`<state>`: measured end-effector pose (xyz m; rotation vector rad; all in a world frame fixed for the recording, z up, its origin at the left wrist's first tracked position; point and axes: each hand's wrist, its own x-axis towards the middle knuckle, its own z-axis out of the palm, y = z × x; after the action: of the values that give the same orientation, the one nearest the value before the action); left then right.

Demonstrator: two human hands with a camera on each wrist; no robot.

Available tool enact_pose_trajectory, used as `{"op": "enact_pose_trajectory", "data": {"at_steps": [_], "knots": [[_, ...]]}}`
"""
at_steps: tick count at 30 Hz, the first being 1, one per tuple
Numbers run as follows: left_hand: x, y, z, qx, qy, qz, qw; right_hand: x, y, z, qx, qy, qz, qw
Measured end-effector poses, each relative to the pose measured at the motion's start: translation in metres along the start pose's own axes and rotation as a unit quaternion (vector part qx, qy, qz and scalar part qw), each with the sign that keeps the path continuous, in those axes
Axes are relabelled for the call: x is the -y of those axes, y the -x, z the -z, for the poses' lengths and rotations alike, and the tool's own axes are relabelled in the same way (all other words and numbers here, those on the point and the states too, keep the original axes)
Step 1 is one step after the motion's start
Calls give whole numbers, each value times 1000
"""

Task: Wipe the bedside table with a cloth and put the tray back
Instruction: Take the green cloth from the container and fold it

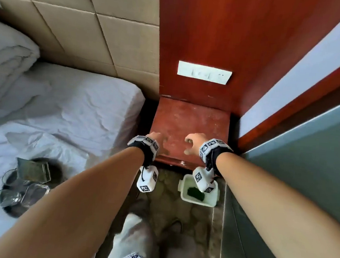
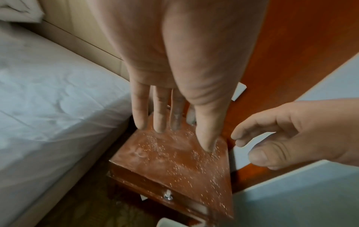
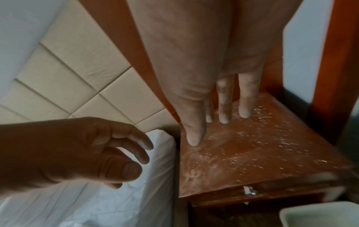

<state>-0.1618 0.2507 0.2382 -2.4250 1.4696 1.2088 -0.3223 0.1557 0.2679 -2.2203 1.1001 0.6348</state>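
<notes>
The red-brown bedside table (image 1: 190, 120) has nothing on it, and its top is dusty with white specks (image 2: 174, 161) (image 3: 252, 150). My left hand (image 1: 157, 137) (image 2: 177, 122) hovers over its front left part with straight fingers, holding nothing. My right hand (image 1: 192, 142) (image 3: 209, 118) hovers over the front middle, loosely curled and holding nothing. A green cloth (image 1: 195, 193) lies in a white basin (image 1: 182, 193) on the floor in front of the table. A dark round tray (image 1: 12, 212) with glasses and a packet sits on the bed to the left.
The white bed (image 1: 75, 105) presses close to the table's left side. A wooden panel with a white switch plate (image 1: 204, 72) rises behind it, and a wall (image 1: 283, 178) closes the right. The drawer knob (image 2: 168, 198) sticks out in front.
</notes>
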Motion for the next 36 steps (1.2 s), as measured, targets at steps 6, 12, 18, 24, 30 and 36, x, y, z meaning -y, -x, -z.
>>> {"op": "enact_pose_trajectory", "data": {"at_steps": [6,12,18,24,30,36], "knots": [[-53,-56,-59,57,-127,-78,987,-93,23,-33,10,-83,-81,993],[-85,-98,-109,97,-149,-122,976,-154,17,-84,49,-121,-151,980],[-78,-161,-183,154,-208,-153,954,-190,-8,-143,61,-162,-208,963],[-83,-181,-230,172,-211,-207,940,-221,-34,-204,66,-194,-230,951],[-79,-218,-284,196,-223,-232,926,-252,-65,-267,63,-248,-255,933],[-67,-261,-356,202,-228,-228,925,-289,-113,-349,60,-272,-269,922]]}}
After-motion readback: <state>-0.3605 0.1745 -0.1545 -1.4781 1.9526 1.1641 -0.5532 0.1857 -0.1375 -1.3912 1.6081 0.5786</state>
